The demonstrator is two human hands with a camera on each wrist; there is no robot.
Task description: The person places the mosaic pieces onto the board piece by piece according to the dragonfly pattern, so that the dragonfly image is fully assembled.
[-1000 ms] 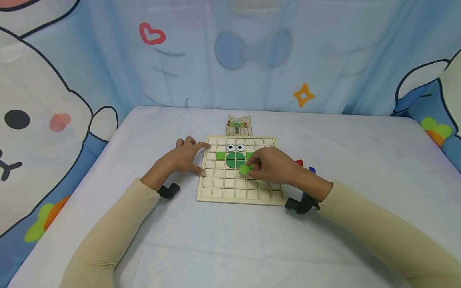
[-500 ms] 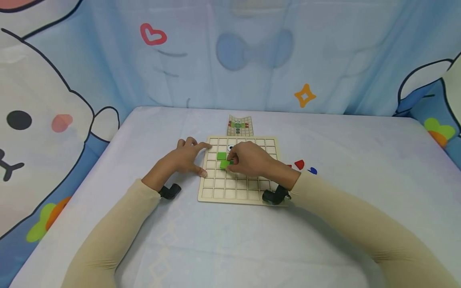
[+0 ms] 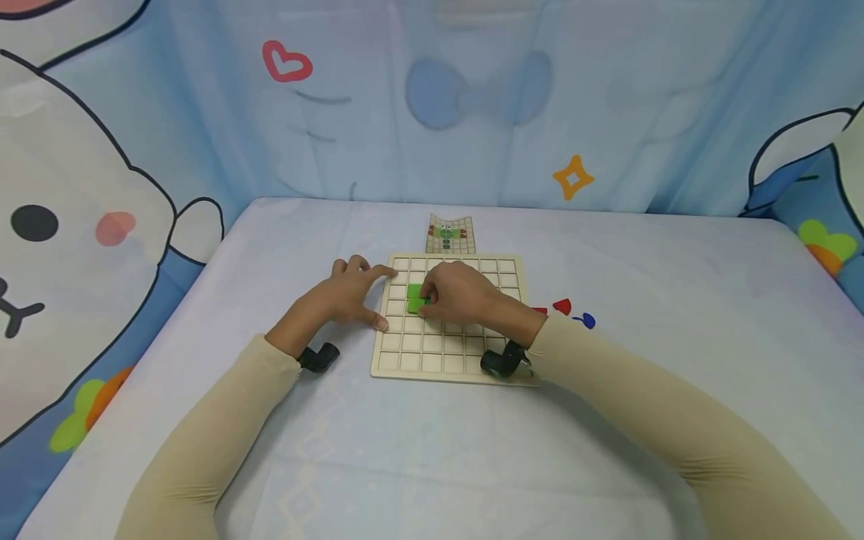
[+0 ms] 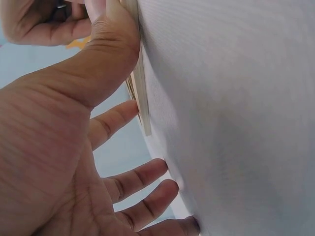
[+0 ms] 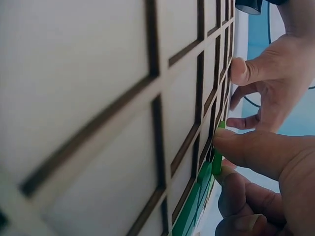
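Observation:
A wooden grid board [image 3: 412, 363] lies on the table. My right hand [image 3: 466, 295] is over it, pinching a light green square tile [image 5: 217, 160] between thumb and fingers at a cell left of the middle. Directly above that tile sits another light green square [image 3: 415, 289]. Dark green pieces [image 5: 189, 209] lie in cells beside it, mostly hidden by the right hand in the head view. My left hand [image 3: 346, 294] has its fingers spread, with the thumb and index finger touching the board's left edge [image 4: 143, 105]. Its other fingertips rest on the tablecloth.
Behind the board stands a small pattern card [image 3: 450, 236] with a green figure on a grid. Right of the board lie a red piece [image 3: 562, 306] and a blue piece [image 3: 588, 321], with more red partly behind the right forearm. A printed curtain [image 3: 472, 165] hangs behind the table.
My right hand has carried the light green tile leftward across the board and lowered it below the other light green square. The left hand stays at the edge.

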